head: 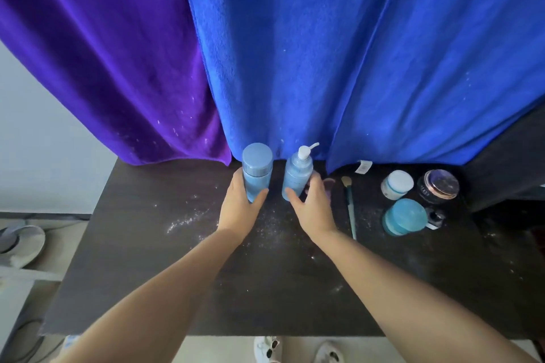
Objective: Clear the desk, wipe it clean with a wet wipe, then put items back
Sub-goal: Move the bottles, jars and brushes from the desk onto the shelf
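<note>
A dark desk [141,259] dusted with white powder fills the lower view. Two light blue bottles stand upright at its back edge: a capped bottle [257,168] and a pump bottle [297,174] with a white pump. My left hand [240,206] is wrapped around the capped bottle. My right hand [314,206] grips the pump bottle from the right side. To the right lie a makeup brush [350,206], a white jar [397,185], a dark round compact [440,186] and a teal-lidded jar [405,216].
A purple towel [103,53] and a blue towel [339,53] hang behind the desk, reaching its back edge. A small dark item [436,216] sits by the teal jar. A fan [20,244] stands on the floor at left. White shoes [295,349] show below the front edge.
</note>
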{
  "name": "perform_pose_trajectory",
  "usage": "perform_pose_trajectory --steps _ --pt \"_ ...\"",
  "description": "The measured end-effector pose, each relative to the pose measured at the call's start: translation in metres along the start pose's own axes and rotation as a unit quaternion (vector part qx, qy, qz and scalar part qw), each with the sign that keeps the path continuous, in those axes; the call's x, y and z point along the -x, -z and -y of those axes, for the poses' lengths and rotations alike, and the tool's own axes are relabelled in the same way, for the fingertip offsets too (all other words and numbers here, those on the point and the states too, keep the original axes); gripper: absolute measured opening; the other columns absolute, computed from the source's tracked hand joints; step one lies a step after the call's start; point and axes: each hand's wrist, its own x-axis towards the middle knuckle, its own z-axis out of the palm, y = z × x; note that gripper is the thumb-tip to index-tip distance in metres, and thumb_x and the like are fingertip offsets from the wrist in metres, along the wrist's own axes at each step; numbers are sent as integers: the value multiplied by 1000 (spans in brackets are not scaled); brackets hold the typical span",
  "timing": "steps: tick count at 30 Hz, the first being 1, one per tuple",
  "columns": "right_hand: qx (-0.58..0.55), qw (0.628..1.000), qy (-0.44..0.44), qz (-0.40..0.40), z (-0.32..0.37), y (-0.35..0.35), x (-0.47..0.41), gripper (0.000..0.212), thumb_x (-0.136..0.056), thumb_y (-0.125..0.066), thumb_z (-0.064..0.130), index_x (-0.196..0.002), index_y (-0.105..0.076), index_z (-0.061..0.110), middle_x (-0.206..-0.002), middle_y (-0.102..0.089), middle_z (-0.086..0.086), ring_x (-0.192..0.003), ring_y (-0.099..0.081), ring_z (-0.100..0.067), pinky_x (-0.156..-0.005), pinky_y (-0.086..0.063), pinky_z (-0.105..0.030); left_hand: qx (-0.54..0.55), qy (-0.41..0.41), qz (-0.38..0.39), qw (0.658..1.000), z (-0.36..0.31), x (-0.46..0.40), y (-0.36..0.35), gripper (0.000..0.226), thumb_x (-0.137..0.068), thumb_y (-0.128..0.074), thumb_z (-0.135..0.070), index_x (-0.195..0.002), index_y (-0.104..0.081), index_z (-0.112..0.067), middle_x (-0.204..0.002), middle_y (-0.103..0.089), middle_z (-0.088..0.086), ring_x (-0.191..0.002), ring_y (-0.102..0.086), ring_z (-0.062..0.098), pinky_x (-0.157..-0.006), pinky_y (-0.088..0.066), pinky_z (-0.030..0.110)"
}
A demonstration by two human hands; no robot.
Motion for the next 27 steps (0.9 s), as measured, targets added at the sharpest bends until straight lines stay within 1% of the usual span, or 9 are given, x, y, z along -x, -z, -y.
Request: perform_pose_trajectory --steps 2,3,5,9,12,15,20,24,27 --pt "-7 1000 1 12 1 3 -2 45 -81 -67 23 -119 -47 9 -116 -58 -7 -100 -43 -12 -100 -39 -43 3 8 11 1000 -2 -2 2 55 -83 -64 -21 -129 -34 -23 -127 -52 -4 -110 -51 10 -93 -44 34" --pt "-9 1000 4 20 0 5 -3 44 -81 -68 23 -118 -47 9 -112 -59 -5 -97 -43 -10 -97 -42 -46 0 8 14 1000 -3 -3 2 54 -82 -65 -21 -127 -35 -22 -126 -53 -3 -110 -53 12 -92 -44 35" --pt "-26 999 9 31 0 11 -5 43 -81 -68 21 -116 -47 9 -105 -57 -2 -98 -48 -13 -95 -44 -46 -17 1 20 1000 -7 -3 4 51 -82 -65 -21 -125 -37 -19 -124 -55 -1 -109 -55 17 -90 -45 36" --pt "-9 998 46 49 -1 29 0 41 -80 -68 18 -113 -46 4 -108 -61 -11 -99 -53 -24 -83 -43 -29 -43 -18 28 999 -20 3 3 45 -83 -63 -22 -120 -39 -15 -116 -55 1 -99 -55 20 -82 -45 35" --pt "-20 997 56 45 1 29 8 41 -79 -69 18 -110 -47 5 -107 -62 -11 -98 -56 -26 -86 -45 -39 -54 -25 32 998 -33 10 1 39 -83 -62 -19 -115 -40 -14 -106 -55 1 -89 -54 17 -74 -39 28" --pt "-35 997 64 26 5 27 12 43 -77 -70 17 -111 -47 5 -107 -61 -10 -99 -57 -26 -90 -44 -48 -51 -19 34 998 -37 12 2 41 -83 -62 -20 -117 -39 -14 -105 -53 -1 -92 -55 18 -77 -42 31" --pt "-58 996 69 -4 13 58 12 48 -79 -68 21 -120 -47 11 -110 -59 -5 -96 -56 -18 -82 -46 -27 -62 -47 34 996 -54 11 -2 42 -83 -62 -20 -117 -39 -14 -114 -53 2 -100 -55 21 -85 -46 36" --pt "-74 994 59 -54 13 104 8 42 -80 -67 21 -117 -49 13 -107 -59 -3 -93 -57 -16 -83 -48 -28 -50 -97 63 992 -87 8 -20 34 -83 -63 -24 -104 -38 -19 -111 -56 4 -100 -57 23 -88 -48 42" --pt "-78 989 45 -119 7 145 11 43 -78 -70 20 -115 -49 14 -106 -59 -2 -93 -57 -17 -81 -46 -27 -38 -144 91 985 -120 7 -43 38 -83 -63 -26 -110 -39 -18 -115 -57 3 -102 -56 24 -89 -47 42"
